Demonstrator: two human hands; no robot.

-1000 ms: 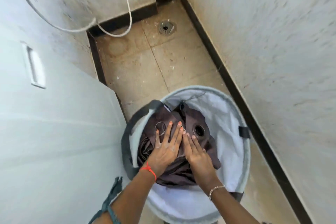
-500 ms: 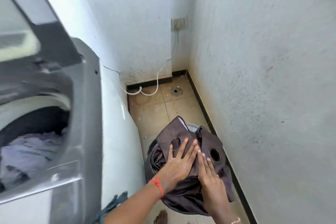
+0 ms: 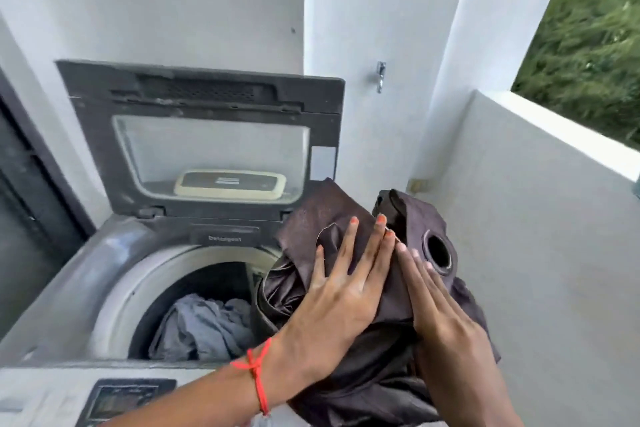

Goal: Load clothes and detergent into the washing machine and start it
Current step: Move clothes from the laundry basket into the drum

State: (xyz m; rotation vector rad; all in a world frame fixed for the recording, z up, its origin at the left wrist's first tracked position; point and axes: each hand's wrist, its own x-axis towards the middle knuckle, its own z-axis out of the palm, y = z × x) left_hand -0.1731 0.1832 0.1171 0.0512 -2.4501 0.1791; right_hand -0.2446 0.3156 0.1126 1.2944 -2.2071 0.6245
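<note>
brown cloth bundle [image 3: 363, 288] with a metal eyelet [image 3: 438, 251] sits at four o'clock, over the right rim of the washing machine [image 3: 114, 253]. left hand [image 3: 343, 291] and right hand [image 3: 440, 315] press flat on it, fingers straight and together, side by side. grey clothes [image 3: 204, 326] lie in the drum at seven o'clock; the lid [image 3: 207, 135] stands open at eleven.

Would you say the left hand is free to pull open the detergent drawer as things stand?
Probably not yet. The left hand lies flat on the brown curtain bundle, sharing its weight with the right hand. The detergent drawer itself sits uncovered behind the drum.
</note>
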